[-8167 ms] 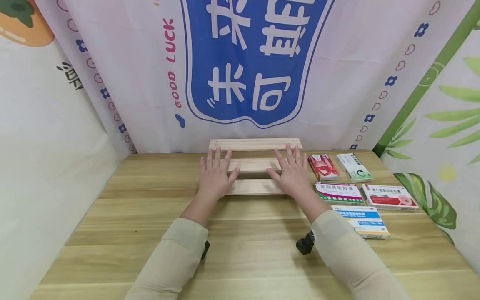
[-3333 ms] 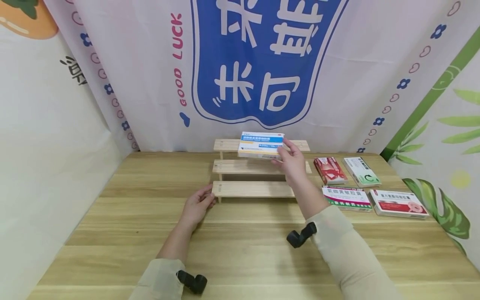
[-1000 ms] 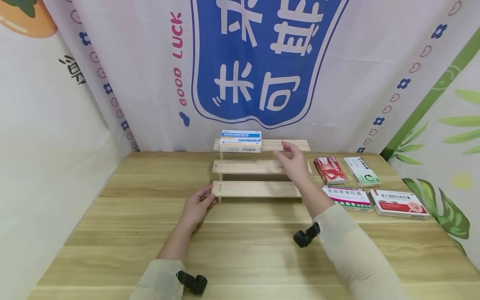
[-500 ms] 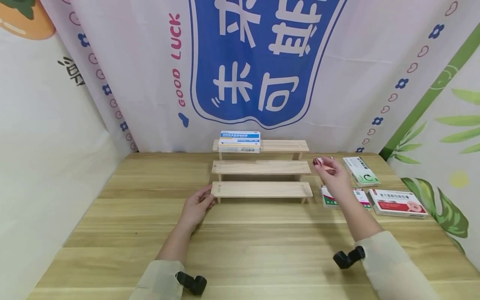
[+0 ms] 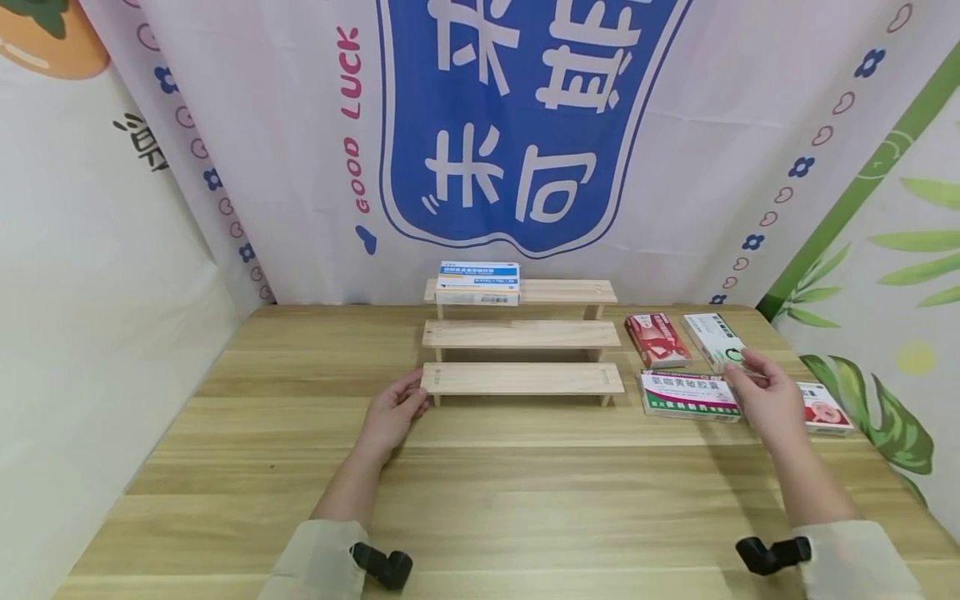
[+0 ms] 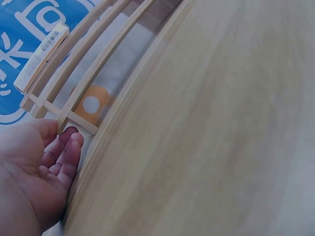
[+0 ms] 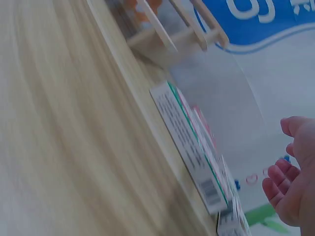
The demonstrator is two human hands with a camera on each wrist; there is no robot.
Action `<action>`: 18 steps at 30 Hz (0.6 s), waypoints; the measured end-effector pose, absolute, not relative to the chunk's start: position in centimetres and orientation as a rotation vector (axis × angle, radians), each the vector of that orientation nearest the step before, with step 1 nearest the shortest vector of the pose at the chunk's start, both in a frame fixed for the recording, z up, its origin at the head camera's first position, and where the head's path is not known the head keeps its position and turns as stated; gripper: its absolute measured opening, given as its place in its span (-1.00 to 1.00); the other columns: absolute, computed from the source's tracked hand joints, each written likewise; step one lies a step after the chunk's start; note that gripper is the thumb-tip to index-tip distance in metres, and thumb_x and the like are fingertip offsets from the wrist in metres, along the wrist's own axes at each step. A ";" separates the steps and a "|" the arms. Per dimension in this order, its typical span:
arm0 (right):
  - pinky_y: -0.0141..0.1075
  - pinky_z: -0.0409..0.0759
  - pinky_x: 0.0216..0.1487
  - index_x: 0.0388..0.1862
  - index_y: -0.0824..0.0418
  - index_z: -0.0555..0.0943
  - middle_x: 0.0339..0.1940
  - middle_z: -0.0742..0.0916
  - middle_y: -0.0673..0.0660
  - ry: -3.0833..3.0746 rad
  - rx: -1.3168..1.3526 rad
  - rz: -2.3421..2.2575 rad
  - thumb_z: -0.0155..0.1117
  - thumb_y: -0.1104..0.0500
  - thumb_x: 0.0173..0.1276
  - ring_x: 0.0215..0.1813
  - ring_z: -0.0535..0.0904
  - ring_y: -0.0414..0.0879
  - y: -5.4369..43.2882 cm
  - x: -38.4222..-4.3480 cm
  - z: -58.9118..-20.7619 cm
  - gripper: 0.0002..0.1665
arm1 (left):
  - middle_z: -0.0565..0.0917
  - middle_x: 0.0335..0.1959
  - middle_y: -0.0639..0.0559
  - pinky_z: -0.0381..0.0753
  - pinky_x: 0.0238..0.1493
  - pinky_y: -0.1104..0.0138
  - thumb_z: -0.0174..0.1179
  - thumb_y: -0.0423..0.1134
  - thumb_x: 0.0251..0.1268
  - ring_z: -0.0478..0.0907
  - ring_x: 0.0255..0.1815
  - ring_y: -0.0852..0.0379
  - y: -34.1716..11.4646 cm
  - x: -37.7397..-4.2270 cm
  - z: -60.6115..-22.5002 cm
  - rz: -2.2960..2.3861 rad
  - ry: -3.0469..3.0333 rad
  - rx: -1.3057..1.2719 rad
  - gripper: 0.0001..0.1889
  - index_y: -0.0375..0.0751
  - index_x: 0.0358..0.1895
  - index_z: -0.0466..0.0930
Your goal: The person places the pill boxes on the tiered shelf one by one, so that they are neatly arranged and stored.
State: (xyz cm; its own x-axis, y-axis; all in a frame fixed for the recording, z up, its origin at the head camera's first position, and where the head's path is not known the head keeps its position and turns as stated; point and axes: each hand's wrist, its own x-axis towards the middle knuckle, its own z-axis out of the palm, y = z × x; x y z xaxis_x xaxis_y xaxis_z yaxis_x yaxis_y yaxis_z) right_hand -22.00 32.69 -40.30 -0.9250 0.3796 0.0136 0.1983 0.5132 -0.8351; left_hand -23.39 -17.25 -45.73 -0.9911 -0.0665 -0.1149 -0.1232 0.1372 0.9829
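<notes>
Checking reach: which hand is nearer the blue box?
Left. The left hand grips the bottom shelf, lower and left of the blue box; the right hand is right of the red box.

L hand on duty at L end of rack, lowest tier: L thumb up against corner, L fingers curled in below, light pinch. L forearm slants up fr. front-L of rack, bare btwn hand & pale L sleeve. Over to R hand: well R of rack, raised, R fingers loosely bent & slightly spread. R forearm angles in fr. front-R of rack, bare down to pale R sleeve. Hands wide apart.
</notes>
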 end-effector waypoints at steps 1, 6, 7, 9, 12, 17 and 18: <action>-0.72 0.45 -0.31 0.48 0.26 0.27 0.24 0.52 0.18 -2.544 -0.518 1.378 0.12 -0.22 0.42 -0.25 0.33 -0.62 33.3 -21.9 -40.5 -0.17 | 0.59 0.07 -0.25 0.63 -0.10 0.59 0.05 -0.37 0.46 0.59 -0.19 0.27 -17.3 -23.4 -45.7 2.026 2.336 -0.192 -0.54 -0.26 0.38 0.36; -0.71 0.43 -0.31 0.48 0.28 0.27 0.21 0.52 0.21 -2.539 -0.625 1.317 0.13 -0.22 0.41 -0.30 0.31 -0.65 36.6 -21.2 -41.7 -0.14 | 0.58 0.10 -0.27 0.63 -0.08 0.59 0.04 -0.38 0.47 0.59 -0.15 0.27 -17.3 -23.3 -45.7 2.041 2.331 -0.176 -0.56 -0.29 0.37 0.37; -0.69 0.41 -0.30 0.48 0.29 0.26 0.21 0.52 0.25 -2.551 -0.643 1.292 0.11 -0.23 0.41 -0.29 0.30 -0.63 37.2 -21.0 -41.8 -0.14 | 0.58 0.10 -0.27 0.64 -0.08 0.58 0.04 -0.38 0.47 0.59 -0.14 0.27 -17.2 -23.3 -45.7 2.045 2.330 -0.175 -0.56 -0.30 0.37 0.37; -0.65 0.32 -0.29 0.48 0.30 0.25 0.28 0.49 0.33 -2.573 -0.686 1.235 0.07 -0.22 0.42 -0.25 0.26 -0.59 38.3 -20.7 -42.0 -0.14 | 0.58 0.11 -0.27 0.64 -0.07 0.58 0.04 -0.38 0.47 0.59 -0.13 0.27 -17.2 -23.3 -45.7 2.052 2.325 -0.174 -0.56 -0.30 0.37 0.37; -0.43 0.43 -0.08 0.51 0.31 0.18 0.41 0.37 0.42 -2.610 -0.755 1.205 -0.01 -0.23 0.44 -0.04 0.43 -0.25 39.9 -20.4 -41.9 -0.12 | 0.57 0.12 -0.27 0.63 -0.07 0.58 0.04 -0.38 0.47 0.59 -0.14 0.28 -17.2 -23.4 -45.7 2.060 2.320 -0.172 -0.56 -0.30 0.37 0.38; 0.24 0.19 0.43 0.54 0.33 0.07 0.52 0.20 0.46 -2.649 -0.867 1.185 -0.09 -0.24 0.47 0.48 0.12 0.38 42.1 -19.7 -41.8 -0.09 | 0.58 0.11 -0.28 0.64 -0.09 0.58 0.04 -0.39 0.47 0.59 -0.16 0.28 -17.1 -23.4 -45.7 2.060 2.329 -0.171 -0.57 -0.30 0.36 0.38; 0.26 0.16 0.44 0.54 0.33 0.07 0.52 0.19 0.46 -2.664 -0.877 1.164 -0.08 -0.24 0.47 0.50 0.08 0.40 42.4 -19.5 -41.9 -0.09 | 0.58 0.11 -0.28 0.64 -0.09 0.58 0.04 -0.39 0.46 0.59 -0.16 0.27 -17.1 -23.4 -45.7 2.060 2.332 -0.169 -0.57 -0.30 0.36 0.38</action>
